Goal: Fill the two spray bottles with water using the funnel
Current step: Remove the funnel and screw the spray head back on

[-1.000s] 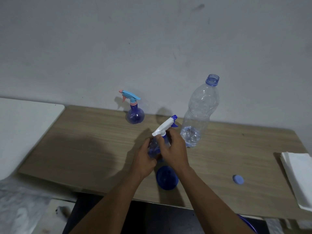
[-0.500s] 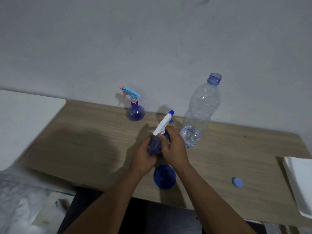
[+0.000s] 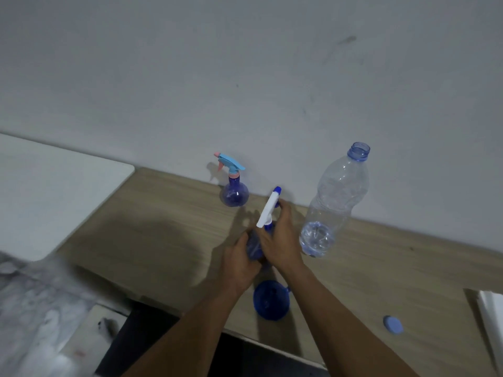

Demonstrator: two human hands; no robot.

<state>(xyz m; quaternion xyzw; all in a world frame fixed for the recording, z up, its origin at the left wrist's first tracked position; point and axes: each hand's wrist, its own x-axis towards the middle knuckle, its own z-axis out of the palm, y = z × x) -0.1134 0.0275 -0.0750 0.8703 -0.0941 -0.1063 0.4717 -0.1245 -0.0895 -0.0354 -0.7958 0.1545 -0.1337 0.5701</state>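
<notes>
At the table's middle, my left hand (image 3: 239, 263) grips the round blue body of a spray bottle (image 3: 253, 247). My right hand (image 3: 281, 240) is closed around the neck under its white spray head (image 3: 268, 210), which points up and away. A second blue spray bottle (image 3: 234, 195) with a light blue and pink head stands at the back by the wall. The blue funnel (image 3: 271, 300) lies on the table between my forearms. To the right, a clear water bottle (image 3: 333, 208) stands uncapped with a little water at the bottom.
The bottle's blue cap (image 3: 393, 324) lies on the wooden table (image 3: 163, 240) at the front right. A white folded cloth (image 3: 494, 319) sits at the right edge. A white surface (image 3: 54, 191) adjoins the table on the left. The wall is close behind.
The white spray head has turned from pointing right to pointing up and away under my right hand. My head view has shifted and tilted slightly.
</notes>
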